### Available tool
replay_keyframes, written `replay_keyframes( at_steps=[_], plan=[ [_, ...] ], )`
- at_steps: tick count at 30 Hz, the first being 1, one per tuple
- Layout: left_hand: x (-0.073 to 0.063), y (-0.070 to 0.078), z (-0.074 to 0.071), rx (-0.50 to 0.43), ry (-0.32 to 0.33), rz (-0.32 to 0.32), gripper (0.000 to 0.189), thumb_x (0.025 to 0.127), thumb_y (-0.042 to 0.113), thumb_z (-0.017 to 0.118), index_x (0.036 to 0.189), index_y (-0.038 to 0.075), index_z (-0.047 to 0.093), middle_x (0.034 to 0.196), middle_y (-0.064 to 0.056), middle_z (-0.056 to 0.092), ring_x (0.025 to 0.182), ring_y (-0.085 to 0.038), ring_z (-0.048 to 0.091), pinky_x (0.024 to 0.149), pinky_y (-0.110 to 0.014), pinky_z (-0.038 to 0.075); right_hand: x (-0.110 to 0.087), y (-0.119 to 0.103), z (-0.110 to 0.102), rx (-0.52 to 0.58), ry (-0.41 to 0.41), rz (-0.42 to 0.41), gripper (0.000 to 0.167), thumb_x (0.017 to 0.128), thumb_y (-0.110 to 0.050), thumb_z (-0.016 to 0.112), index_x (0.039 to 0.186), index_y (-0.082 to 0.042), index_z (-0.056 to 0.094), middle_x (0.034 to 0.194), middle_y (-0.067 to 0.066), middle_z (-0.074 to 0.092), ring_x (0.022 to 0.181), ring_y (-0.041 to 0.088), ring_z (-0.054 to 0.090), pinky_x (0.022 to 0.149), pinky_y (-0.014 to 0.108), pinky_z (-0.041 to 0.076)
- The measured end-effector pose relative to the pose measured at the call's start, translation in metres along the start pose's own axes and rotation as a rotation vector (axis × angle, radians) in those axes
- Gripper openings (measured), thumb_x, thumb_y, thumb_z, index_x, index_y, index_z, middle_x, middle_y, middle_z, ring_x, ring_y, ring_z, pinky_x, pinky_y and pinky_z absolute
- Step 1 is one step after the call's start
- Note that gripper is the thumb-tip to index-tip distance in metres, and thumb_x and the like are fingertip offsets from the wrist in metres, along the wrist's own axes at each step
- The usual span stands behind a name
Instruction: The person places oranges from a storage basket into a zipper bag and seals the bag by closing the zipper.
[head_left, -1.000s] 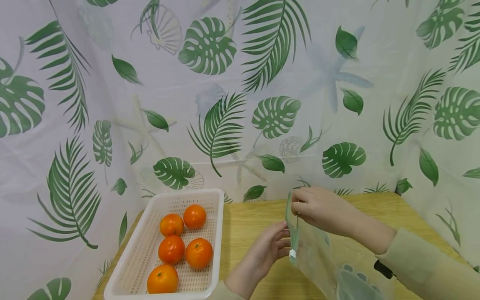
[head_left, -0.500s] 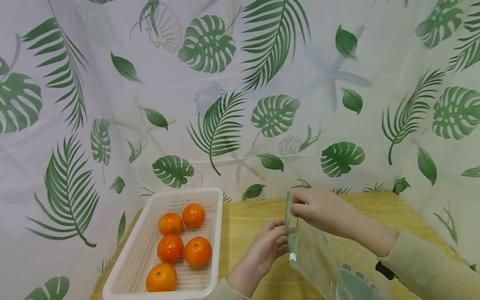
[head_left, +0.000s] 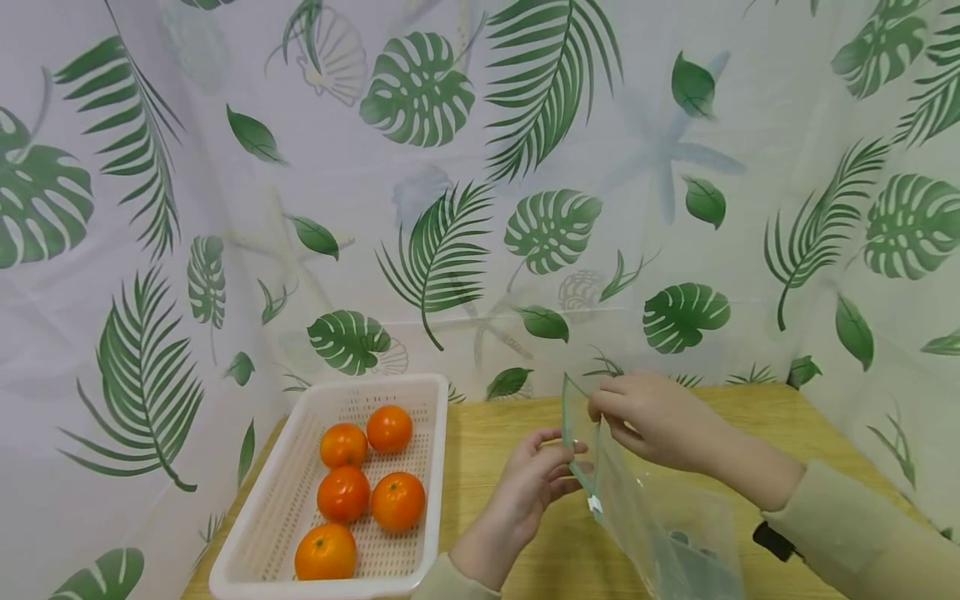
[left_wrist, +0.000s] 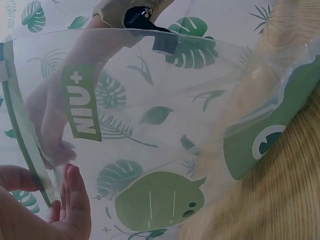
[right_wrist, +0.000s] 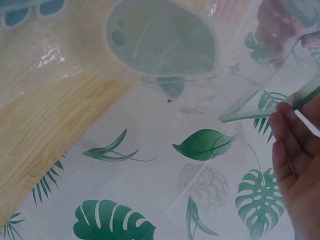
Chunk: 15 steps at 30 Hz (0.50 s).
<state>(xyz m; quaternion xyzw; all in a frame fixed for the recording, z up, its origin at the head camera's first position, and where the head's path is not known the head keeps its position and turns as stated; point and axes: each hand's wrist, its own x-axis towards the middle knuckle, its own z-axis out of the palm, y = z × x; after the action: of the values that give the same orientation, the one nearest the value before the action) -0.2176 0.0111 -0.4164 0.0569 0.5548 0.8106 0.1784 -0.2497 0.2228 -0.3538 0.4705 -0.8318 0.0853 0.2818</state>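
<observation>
A clear slider zip bag [head_left: 626, 521] with green zip strips and green cartoon prints stands held over the right half of the table, its mouth parted toward the left. The left hand [head_left: 517, 492] pinches one strip, thumb on one side and fingers on the other, as the left wrist view shows. Opposite it, the right hand [head_left: 660, 421] grips the other lip near the top corner. A white slider [head_left: 596, 504] sits at the strip's lower end. Through the film in the left wrist view, the right hand [left_wrist: 50, 125] shows blurred. Nothing is visible inside the bag.
Left of the hands stands a white plastic basket [head_left: 440, 442] with several oranges [head_left: 397, 502] in it. Under everything is a wood-grain table [head_left: 480, 450]. A leaf-patterned curtain [head_left: 465, 250] rises behind the table and on both sides.
The two green strips have come apart, so the bag's mouth is wider. The left hand has shifted slightly and now has its fingers around the left lip. The basket and oranges stay put.
</observation>
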Motion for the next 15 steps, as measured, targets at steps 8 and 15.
replay_keyframes(
  at_steps=[8,15],
  plan=[
    [0.001,-0.001,0.001,0.02,0.001,0.02,0.047,0.097,0.011,0.061,0.14,-0.002,0.049,0.116,-0.008,0.069,0.085,-0.009,0.07,0.081,-0.024,0.06,0.003,-0.01,-0.008,0.191,-0.088,0.371,0.016,0.097,-0.015,0.076,0.083,-0.023,0.07,0.074,-0.018,0.067,0.068,-0.005,0.06,0.062,0.022,0.053],
    [0.004,-0.002,-0.001,0.018,0.043,0.009,0.043,0.1,0.015,0.066,0.137,-0.003,0.054,0.101,-0.003,0.072,0.078,-0.005,0.071,0.076,-0.022,0.06,0.007,-0.008,-0.013,0.303,-0.106,0.551,0.021,0.094,-0.017,0.081,0.076,-0.021,0.071,0.068,-0.014,0.067,0.06,-0.003,0.055,0.058,0.021,0.049]
  ],
)
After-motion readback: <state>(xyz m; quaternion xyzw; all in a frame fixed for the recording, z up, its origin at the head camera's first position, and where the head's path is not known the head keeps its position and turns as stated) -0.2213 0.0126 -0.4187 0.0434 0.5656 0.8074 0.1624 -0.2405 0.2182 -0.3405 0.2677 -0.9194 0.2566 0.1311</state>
